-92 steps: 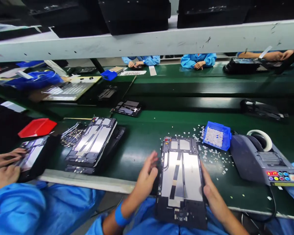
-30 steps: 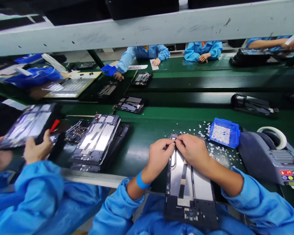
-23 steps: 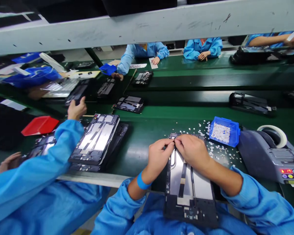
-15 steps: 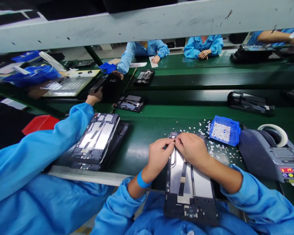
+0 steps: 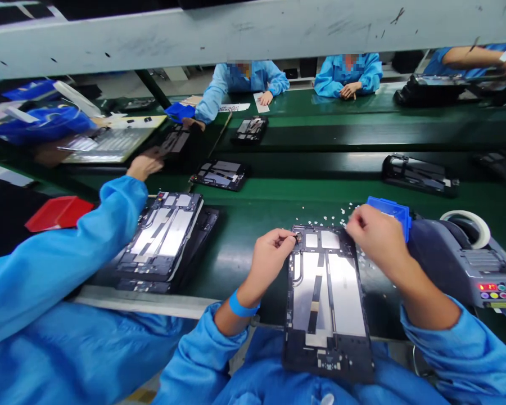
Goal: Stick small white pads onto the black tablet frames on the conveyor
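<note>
An opened tablet [image 5: 346, 292], its metal inner plates and black flex strips showing, leans from my lap up onto the bench edge. At its upper left corner my left hand [image 5: 270, 261] pinches thumb and fingertips together; a small dark piece shows there, too small to name. My right hand [image 5: 377, 239] is off the tablet, beyond its upper right corner, with fingers curled closed; what they hold, if anything, is hidden. Behind that hand stands a blue bin [image 5: 398, 216], partly covered. Small white pieces [image 5: 326, 218] lie scattered on the green bench around it.
A grey tape dispenser [image 5: 464, 259] with a tape roll stands at right. To the left, stacked opened tablets [image 5: 164, 236] lie beside a co-worker's sleeve [image 5: 67, 253]. More tablets [image 5: 221, 174] rest on the green line. A red bin [image 5: 59, 214] sits far left; co-workers sit opposite.
My right hand has left the tablet's upper left corner and moved right toward the blue bin. My left hand stays at the corner. The co-worker's arm on the left has shifted left.
</note>
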The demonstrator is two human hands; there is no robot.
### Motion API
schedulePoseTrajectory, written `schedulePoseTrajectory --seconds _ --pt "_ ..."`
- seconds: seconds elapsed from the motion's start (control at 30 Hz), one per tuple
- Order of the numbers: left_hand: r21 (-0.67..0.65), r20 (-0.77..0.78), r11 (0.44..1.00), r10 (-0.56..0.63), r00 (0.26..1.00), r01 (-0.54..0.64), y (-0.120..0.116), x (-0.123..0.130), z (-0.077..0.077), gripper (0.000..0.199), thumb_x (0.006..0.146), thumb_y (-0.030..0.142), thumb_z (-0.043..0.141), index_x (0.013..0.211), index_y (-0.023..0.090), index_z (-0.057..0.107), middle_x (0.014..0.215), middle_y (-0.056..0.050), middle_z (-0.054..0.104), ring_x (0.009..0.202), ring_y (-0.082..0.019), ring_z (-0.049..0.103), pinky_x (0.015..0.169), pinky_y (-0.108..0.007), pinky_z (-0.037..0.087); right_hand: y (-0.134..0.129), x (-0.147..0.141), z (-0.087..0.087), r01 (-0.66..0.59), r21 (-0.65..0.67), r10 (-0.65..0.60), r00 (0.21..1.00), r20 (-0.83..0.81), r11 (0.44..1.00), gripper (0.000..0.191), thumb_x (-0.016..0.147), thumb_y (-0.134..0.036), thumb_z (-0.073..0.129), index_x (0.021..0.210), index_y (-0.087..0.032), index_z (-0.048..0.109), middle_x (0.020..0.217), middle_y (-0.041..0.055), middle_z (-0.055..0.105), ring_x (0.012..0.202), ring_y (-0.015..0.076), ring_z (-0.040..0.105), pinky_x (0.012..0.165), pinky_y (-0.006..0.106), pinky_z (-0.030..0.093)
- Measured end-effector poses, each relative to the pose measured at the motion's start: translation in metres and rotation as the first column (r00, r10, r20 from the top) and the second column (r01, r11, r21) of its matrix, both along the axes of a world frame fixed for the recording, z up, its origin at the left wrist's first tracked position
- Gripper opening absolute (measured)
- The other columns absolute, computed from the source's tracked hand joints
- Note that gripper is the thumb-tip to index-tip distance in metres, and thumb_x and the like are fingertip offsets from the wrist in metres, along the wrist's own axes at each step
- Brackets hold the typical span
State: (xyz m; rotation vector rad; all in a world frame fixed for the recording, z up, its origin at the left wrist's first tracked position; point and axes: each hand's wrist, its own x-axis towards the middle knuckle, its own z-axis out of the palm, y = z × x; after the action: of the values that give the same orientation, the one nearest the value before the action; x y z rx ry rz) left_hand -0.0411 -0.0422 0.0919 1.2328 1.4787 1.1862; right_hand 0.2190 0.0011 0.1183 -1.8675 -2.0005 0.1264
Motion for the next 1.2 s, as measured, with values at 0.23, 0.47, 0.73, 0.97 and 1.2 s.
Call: schedulePoseTrajectory --seconds 0.23,0.47,0.73,0.97,1.2 --pt "-0.01 0.088 0.999 -0.045 0.995 0.046 0.004 0.001 -0.005 0.009 0.076 0.026 0.071 0.08 0.018 0.071 0.077 -0.002 0.076 0.069 -0.014 0.067 0.064 -0.024 0.05 -0.012 0.047 -0.005 0.124 -0.127 -0.094 0.971 0.222 0.984 0.024 0.096 -0.029 0.051 0.091 -0.017 0.071 0.085 0.0151 0.073 0.075 0.0274 0.067 0.064 0.035 0.039" --pt "0.04 0.012 0.999 -0.031 0.999 0.03 -0.001 0.005 0.0 0.009 0.078 0.027 0.071 0.081 0.018 0.069 0.077 -0.002 0.075 0.069 -0.014 0.068 0.064 -0.024 0.053 -0.039 -0.074 0.004 -0.432 0.038 0.431 0.882 -0.189 0.901 0.012 0.097 -0.021 0.062 0.09 -0.023 0.072 0.087 0.0019 0.076 0.084 0.0194 0.069 0.077 0.029 0.046" --pt "0.27 -0.219 0.963 0.052 0.974 0.009 -0.015 0.013 0.0 0.008 0.082 0.015 0.066 0.079 0.02 0.071 0.083 -0.001 0.078 0.077 -0.015 0.072 0.074 -0.026 0.057 -0.033 -0.086 -0.002 -0.36 -0.046 0.348 0.924 -0.16 0.932 0.013 0.093 -0.017 0.063 0.084 -0.021 0.071 0.082 0.0025 0.075 0.078 0.0191 0.068 0.071 0.028 0.041" --pt "0.219 -0.181 0.976 0.027 0.983 0.014 -0.012 0.011 0.0 0.007 0.081 0.016 0.067 0.078 0.02 0.072 0.082 -0.001 0.079 0.078 -0.016 0.073 0.072 -0.027 0.057 -0.027 -0.093 -0.002 -0.355 -0.02 0.348 0.925 -0.153 0.935 0.013 0.083 -0.014 0.058 0.073 -0.022 0.061 0.074 0.0022 0.069 0.069 0.0178 0.06 0.065 0.029 0.035" --pt "0.048 -0.009 0.999 -0.018 1.0 0.019 -0.007 0.001 -0.003 0.008 0.081 0.025 0.07 0.08 0.018 0.072 0.077 -0.003 0.077 0.068 -0.015 0.069 0.062 -0.024 0.053 -0.001 0.031 0.001 0.081 -0.08 -0.079 0.997 0.026 0.994 0.015 0.085 -0.025 0.057 0.073 -0.022 0.065 0.069 0.0062 0.067 0.064 0.0208 0.058 0.061 0.031 0.033"
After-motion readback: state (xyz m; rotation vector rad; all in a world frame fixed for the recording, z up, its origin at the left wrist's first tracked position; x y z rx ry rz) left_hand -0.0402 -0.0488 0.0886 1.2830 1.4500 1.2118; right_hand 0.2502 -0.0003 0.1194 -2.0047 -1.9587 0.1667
